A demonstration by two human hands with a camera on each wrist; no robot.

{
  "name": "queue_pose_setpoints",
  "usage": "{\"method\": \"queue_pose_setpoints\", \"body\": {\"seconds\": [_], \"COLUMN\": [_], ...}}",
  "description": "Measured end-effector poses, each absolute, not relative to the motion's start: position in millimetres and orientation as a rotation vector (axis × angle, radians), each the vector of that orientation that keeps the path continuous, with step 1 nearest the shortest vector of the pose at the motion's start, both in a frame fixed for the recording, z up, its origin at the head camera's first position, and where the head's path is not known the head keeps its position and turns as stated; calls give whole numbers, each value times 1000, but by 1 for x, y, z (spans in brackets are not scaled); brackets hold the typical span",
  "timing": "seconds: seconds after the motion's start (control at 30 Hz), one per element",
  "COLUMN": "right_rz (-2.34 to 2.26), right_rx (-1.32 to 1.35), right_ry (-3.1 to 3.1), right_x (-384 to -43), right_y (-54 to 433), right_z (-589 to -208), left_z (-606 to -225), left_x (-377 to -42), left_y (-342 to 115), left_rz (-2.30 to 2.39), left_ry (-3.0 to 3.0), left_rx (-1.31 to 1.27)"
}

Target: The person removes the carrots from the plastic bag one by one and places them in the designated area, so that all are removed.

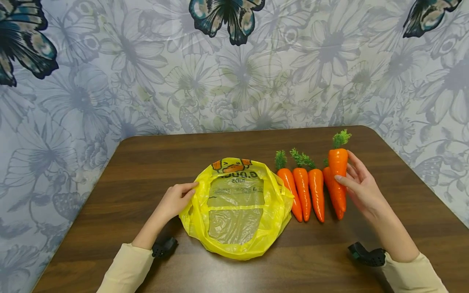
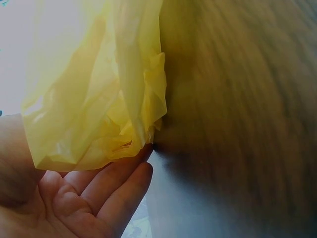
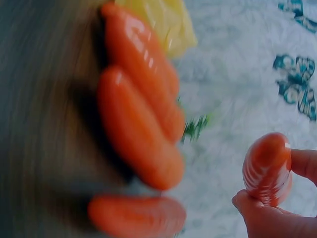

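Note:
A yellow plastic bag (image 1: 234, 252) with see-through panels and printed lettering stands with its mouth gathered open on the table. My left hand (image 1: 176, 199) pinches its left rim between thumb and fingers; in the left wrist view the yellow plastic (image 2: 94, 99) covers part of the thumb. On the right, my right hand (image 1: 364, 189) grips an orange carrot (image 1: 338, 162) with a green leafy top, raised upright with its tip down. Several more carrots (image 1: 302, 189) lie side by side right of the bag. One of them (image 1: 327, 183) is partly hidden behind the held carrot.
The brown wooden table (image 1: 154, 162) has rounded far corners and meets a flower-patterned wall (image 1: 242, 81) with butterfly decorations (image 1: 229, 18). A dark wrist device (image 1: 165, 247) is on the left wrist, another (image 1: 367, 255) on the right.

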State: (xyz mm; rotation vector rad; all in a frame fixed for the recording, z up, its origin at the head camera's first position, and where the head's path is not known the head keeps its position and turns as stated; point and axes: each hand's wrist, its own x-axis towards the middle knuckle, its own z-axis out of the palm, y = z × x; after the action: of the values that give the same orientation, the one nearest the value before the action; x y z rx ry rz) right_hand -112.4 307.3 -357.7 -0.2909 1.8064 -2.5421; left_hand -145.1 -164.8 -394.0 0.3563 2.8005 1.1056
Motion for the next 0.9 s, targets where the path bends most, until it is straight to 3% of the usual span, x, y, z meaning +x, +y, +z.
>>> {"method": "queue_pose_setpoints", "body": {"seconds": [0.43,0.9], "right_rz": [-2477,-2064], "right_rx": [-81,209], "right_ry": [1889,2200], "right_x": [-120,-128], "right_y": [351,360], "right_z": [-379,-391], "left_z": [-393,-393], "left_x": [-144,-144], "left_y": [-167,-166], "left_rz": [1104,1098], "left_ry": [2800,2804], "left_rx": [353,356]}}
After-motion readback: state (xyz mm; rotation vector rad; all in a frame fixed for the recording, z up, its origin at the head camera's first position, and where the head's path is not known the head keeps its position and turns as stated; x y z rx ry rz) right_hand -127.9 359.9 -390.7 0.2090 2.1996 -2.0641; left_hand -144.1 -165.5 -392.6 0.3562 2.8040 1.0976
